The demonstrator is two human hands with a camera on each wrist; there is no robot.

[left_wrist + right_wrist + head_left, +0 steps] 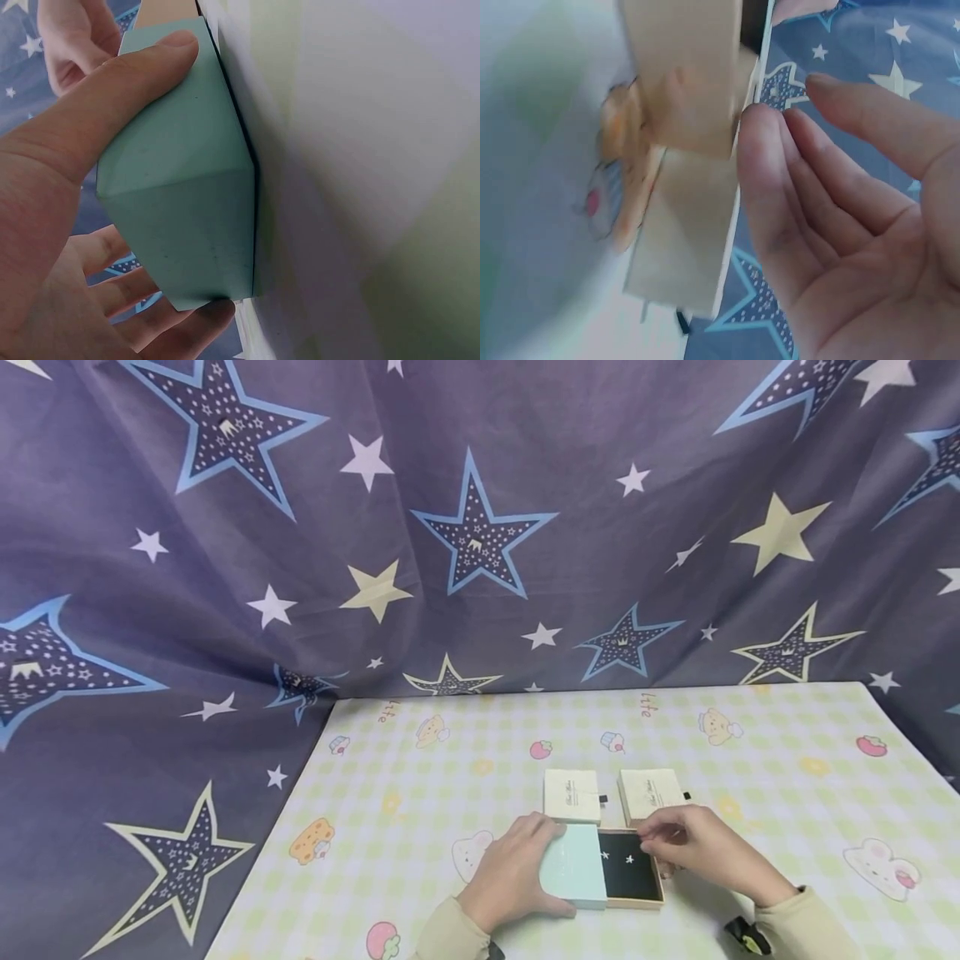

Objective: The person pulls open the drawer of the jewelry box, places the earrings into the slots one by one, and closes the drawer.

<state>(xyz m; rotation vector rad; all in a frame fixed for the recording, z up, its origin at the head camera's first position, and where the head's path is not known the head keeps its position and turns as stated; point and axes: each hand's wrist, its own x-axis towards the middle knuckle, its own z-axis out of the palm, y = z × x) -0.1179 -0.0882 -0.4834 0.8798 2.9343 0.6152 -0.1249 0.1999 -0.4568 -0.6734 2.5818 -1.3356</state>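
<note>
My left hand [517, 868] grips a mint-green box sleeve [577, 870], with the thumb along the near side and the fingers round the far side. A shallow drawer [633, 887] with a black lining sticks out of the sleeve's right side. On the lining lie small silvery star-shaped pieces [629, 860]. Over the drawer's far right corner is my right hand [701, 847], its fingertips right at the rim. In the right wrist view its thumb [885, 120] stands apart from the gently bent fingers, with nothing between them.
Behind the mint box lie two cream boxes, one on the left [572, 795] and one on the right [648, 793], each with a black pull tab. A green checked cloth [390, 860] covers the table. A starry curtain [525, 635] hangs behind it.
</note>
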